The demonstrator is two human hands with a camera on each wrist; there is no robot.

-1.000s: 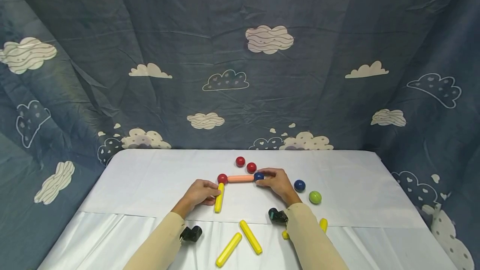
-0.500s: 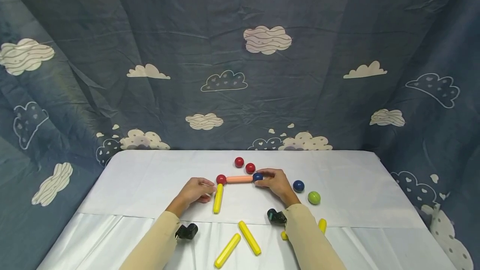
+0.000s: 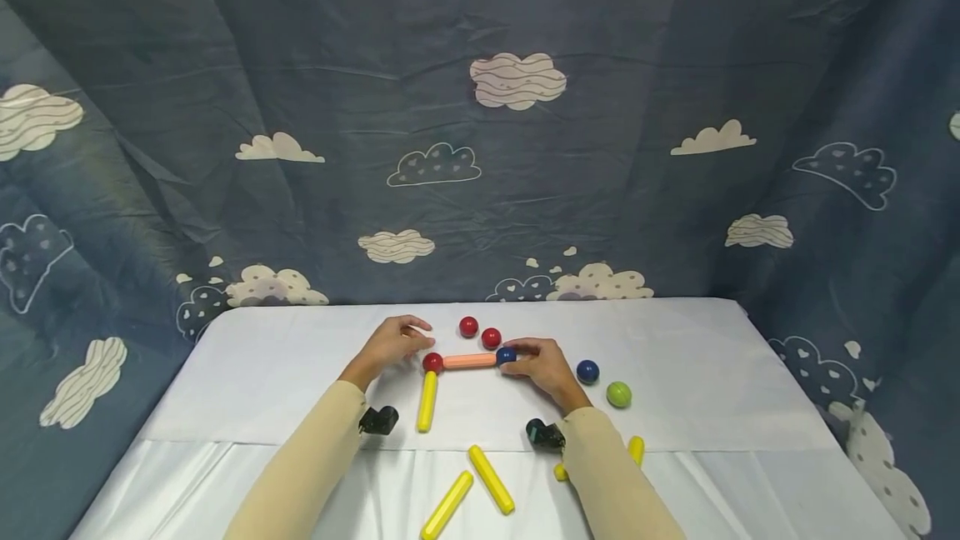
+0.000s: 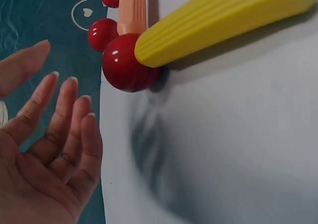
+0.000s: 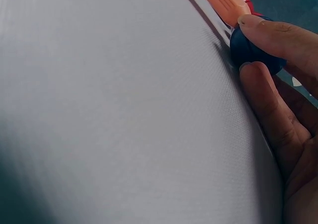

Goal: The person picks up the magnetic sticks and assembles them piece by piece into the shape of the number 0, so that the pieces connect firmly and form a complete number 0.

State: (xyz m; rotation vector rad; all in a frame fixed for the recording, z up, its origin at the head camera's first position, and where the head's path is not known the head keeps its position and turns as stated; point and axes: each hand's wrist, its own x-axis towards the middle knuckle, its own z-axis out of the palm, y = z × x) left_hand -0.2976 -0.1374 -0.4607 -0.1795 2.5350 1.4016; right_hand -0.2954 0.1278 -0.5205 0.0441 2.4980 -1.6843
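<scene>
A red ball (image 3: 432, 362) joins one end of an orange rod (image 3: 469, 362) to the far end of a yellow rod (image 3: 427, 401), forming a corner on the white cloth. At the orange rod's other end is a blue ball (image 3: 506, 357), which my right hand (image 3: 543, 365) pinches between thumb and fingers; the right wrist view shows the thumb (image 5: 258, 33) on top of it. My left hand (image 3: 393, 342) hovers just left of and behind the red ball, holding nothing. In the left wrist view its fingers (image 4: 62, 119) are spread and apart from the ball.
Two loose red balls (image 3: 491, 338) lie behind the orange rod. Right of my right hand are another blue ball (image 3: 588, 372) and a green ball (image 3: 619, 394). Two yellow rods (image 3: 491, 480) lie in front; more yellow (image 3: 636, 450) shows from behind the right sleeve.
My left hand has let go of the yellow rod and moved away from it, up behind the red ball. The right hand stays on the blue ball. The head view has shifted slightly.
</scene>
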